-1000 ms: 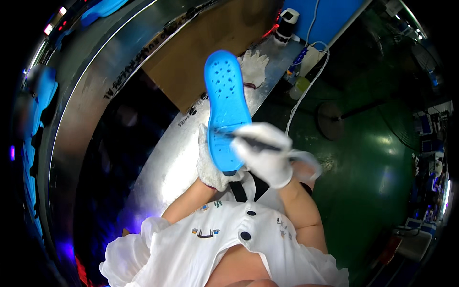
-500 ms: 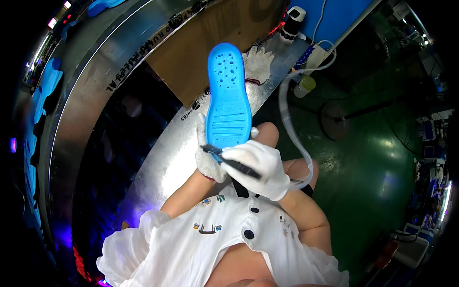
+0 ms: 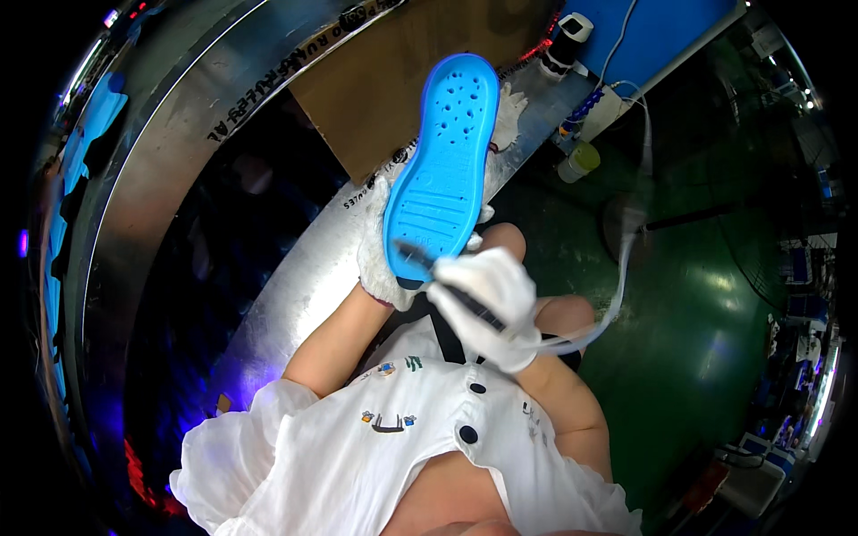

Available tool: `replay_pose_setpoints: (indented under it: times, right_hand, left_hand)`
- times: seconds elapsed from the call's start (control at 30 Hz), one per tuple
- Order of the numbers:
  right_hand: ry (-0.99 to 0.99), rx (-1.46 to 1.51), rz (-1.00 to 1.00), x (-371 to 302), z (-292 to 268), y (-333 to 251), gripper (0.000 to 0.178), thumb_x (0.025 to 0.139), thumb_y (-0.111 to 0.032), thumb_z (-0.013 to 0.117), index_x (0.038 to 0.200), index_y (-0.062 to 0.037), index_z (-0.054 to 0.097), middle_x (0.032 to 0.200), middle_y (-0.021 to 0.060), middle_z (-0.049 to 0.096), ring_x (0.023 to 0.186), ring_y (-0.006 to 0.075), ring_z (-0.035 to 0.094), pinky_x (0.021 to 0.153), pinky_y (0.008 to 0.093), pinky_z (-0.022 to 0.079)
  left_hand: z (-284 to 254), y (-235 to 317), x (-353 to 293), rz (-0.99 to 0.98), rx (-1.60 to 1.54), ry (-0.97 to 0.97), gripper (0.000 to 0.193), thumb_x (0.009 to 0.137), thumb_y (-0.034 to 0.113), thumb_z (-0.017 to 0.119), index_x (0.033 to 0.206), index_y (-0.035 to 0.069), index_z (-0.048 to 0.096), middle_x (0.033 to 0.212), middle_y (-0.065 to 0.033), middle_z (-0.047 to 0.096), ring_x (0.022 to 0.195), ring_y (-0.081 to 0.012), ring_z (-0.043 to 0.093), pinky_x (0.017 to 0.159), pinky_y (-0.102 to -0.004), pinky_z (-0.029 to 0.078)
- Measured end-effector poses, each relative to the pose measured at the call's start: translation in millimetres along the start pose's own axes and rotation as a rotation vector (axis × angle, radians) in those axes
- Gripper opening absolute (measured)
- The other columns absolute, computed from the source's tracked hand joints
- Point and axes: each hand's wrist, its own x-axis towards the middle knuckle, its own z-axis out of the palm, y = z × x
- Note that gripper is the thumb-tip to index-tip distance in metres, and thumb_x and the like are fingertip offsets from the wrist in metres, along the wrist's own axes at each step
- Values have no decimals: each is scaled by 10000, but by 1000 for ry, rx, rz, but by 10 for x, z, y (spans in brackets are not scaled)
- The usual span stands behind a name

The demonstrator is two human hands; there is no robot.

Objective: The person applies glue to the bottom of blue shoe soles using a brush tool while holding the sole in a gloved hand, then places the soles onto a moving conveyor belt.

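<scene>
My left hand [image 3: 380, 263], in a white knitted glove, is wrapped round the heel end of a bright blue shoe sole [image 3: 436, 183]. The sole stands with its toe end away from me, leaning right. Small holes dot the toe part, and raised lines cross the part nearer me. White-gloved too, my right hand [image 3: 499, 295] grips a slim black pen-like tool [image 3: 414, 256], blurred by motion. The tool's tip lies over the heel end; whether it touches I cannot tell. A clear hose [image 3: 623, 259] runs from near my right wrist.
A metal bench [image 3: 299, 259] and a cardboard sheet [image 3: 371, 89] lie beyond my hands. Past the sole rests a loose white glove [image 3: 509, 116]. A yellow-lidded container [image 3: 583, 159] sits near the bench edge. More blue pieces [image 3: 89, 125] line the far left, and green floor spreads right.
The sole has moved up and its toe end has tilted to the right, my left hand with it. The tool's tip has risen slightly over the heel. The hose has swung right.
</scene>
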Motion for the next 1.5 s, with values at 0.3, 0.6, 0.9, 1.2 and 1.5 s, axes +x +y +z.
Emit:
replay_pose_setpoints:
  times: [0.3, 0.6, 0.9, 1.2, 1.5]
  right_hand:
    - [-369, -62, 7, 56, -198, -50, 189, 790, -146, 770, 964, -127, 698, 959, 8, 701, 765, 225, 640, 685, 330, 544]
    - [-597, -64, 62, 144, -227, -248, 231, 775, -56, 783, 996, -49, 715, 1013, 107, 715, 818, 233, 691, 739, 294, 547]
    - [-589, -181, 9, 231, -385, -241, 224, 758, -29, 777, 974, -67, 729, 997, 70, 725, 772, 228, 674, 680, 287, 540]
    - [-395, -47, 32, 309, -527, -147, 270, 709, -19, 798, 970, -38, 729, 1021, 127, 738, 676, 238, 643, 648, 325, 522]
    - [-254, -111, -39, 330, -644, -44, 270, 706, -51, 804, 967, -66, 740, 1032, 119, 738, 617, 224, 598, 580, 290, 494]
  left_hand:
    - [129, 259, -29, 15, 423, 498, 801, 958, 583, 502, 1460, -33, 398, 1259, -250, 620, 1044, -353, 677, 900, -482, 575]
    - [103, 574, -27, -266, 919, 416, 577, 942, 454, 607, 1260, -27, 626, 1150, -203, 688, 984, -288, 706, 867, -407, 591]
    - [386, 651, 115, -187, 1221, 461, 404, 925, 392, 653, 1106, 34, 698, 954, -109, 699, 809, -175, 694, 689, -322, 589]
    - [759, 616, 172, -255, 1127, 468, 444, 914, 439, 665, 1083, 31, 710, 975, -112, 720, 818, -167, 707, 748, -306, 590]
    - [826, 735, 193, -294, 1224, 186, 467, 969, 445, 574, 1197, 49, 671, 1106, -95, 682, 960, -159, 667, 877, -281, 538]
